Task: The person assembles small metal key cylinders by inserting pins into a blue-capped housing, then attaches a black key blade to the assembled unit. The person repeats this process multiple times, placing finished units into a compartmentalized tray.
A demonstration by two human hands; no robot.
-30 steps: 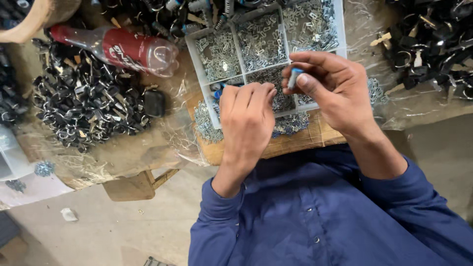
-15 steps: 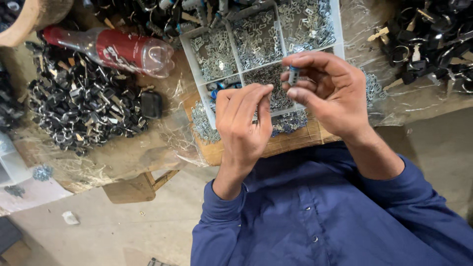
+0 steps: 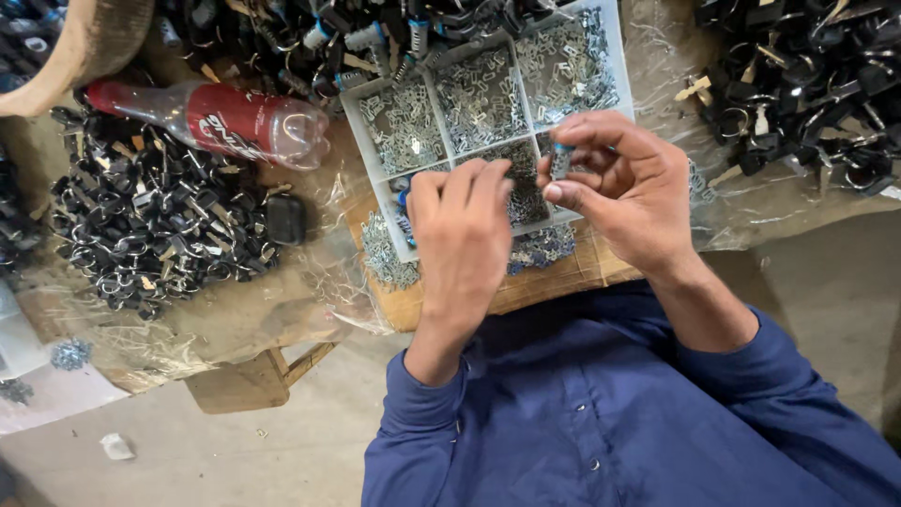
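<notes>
Left of frame: a pile of black clips [image 3: 160,239] and a red plastic bottle [image 3: 221,117] lie on the tabletop [image 3: 282,310]. Centre: the left hand [image 3: 460,235], fingers curled, grip hidden, hovers over a compartment tray [image 3: 488,94]. Right: the right hand [image 3: 624,188] pinches a small metal part [image 3: 560,161] above the tray.

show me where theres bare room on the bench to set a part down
Bare plastic sheet in front of the left black clip pile, and a strip right of the right hand below the right black pile. Crowded: the compartment tray, the red bottle, both piles.
</notes>
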